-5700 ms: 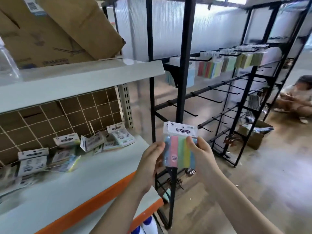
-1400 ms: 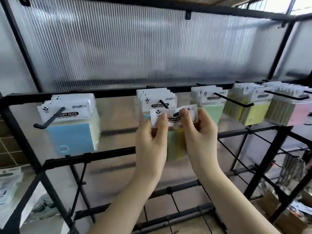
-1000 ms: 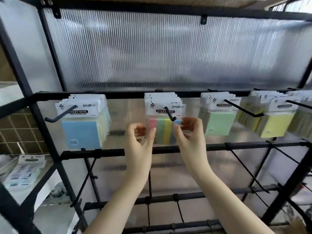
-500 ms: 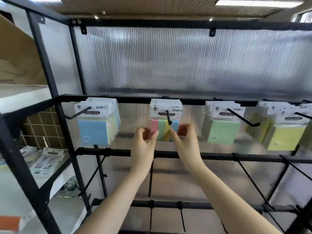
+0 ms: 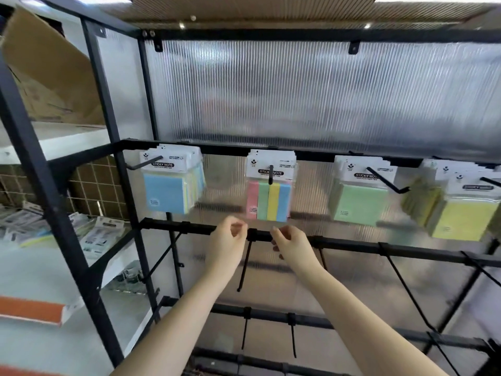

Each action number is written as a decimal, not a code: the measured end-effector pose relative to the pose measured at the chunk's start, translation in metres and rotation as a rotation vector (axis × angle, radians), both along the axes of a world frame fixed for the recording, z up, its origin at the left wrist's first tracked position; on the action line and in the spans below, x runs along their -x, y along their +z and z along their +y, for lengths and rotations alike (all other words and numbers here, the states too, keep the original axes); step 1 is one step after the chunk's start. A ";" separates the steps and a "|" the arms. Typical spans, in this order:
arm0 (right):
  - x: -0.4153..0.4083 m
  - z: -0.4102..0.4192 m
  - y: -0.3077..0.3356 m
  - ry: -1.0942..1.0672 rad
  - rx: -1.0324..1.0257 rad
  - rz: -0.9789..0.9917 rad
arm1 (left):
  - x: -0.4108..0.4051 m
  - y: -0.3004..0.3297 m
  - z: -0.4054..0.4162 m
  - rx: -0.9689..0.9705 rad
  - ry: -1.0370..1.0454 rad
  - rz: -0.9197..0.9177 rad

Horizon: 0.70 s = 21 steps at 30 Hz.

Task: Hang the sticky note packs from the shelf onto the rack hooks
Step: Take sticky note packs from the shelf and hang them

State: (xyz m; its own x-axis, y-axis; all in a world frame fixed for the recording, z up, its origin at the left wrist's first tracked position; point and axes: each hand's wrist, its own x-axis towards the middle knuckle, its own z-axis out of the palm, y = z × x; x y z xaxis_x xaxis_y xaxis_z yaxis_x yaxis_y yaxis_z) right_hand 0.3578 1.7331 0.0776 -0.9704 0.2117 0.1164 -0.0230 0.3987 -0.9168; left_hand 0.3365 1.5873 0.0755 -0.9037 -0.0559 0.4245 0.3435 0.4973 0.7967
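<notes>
A striped sticky note pack (image 5: 269, 199), pink, green, yellow and blue, hangs at the front of a stack on the middle hook (image 5: 270, 174) of the black rack (image 5: 352, 246). My left hand (image 5: 227, 244) and my right hand (image 5: 292, 246) hover just below it, in front of the second bar, fingers loosely curled and holding nothing. Neither hand touches the pack. More packs lie on the white shelf (image 5: 40, 264) at the left, among them one with a grey header (image 5: 104, 234).
Blue packs (image 5: 169, 189), green packs (image 5: 357, 198) and yellow packs (image 5: 465, 215) hang on neighbouring hooks. Bare hooks (image 5: 244, 267) stick out of the lower bars. A cardboard box (image 5: 51, 74) sits on the upper shelf at the left. Ribbed translucent panels back the rack.
Both hands slid the striped pack onto the middle hook, let go of it and dropped below it. The view has tilted up and pulled back.
</notes>
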 end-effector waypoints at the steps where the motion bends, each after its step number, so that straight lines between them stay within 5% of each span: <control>1: -0.002 -0.002 -0.003 0.029 -0.026 -0.017 | -0.002 -0.003 -0.003 0.062 -0.025 -0.040; 10: -0.008 -0.050 -0.017 0.208 -0.300 0.058 | -0.027 -0.015 -0.058 0.346 0.018 -0.206; 21: -0.016 -0.210 -0.006 0.475 -0.412 0.187 | -0.058 -0.018 -0.216 0.209 0.015 -0.288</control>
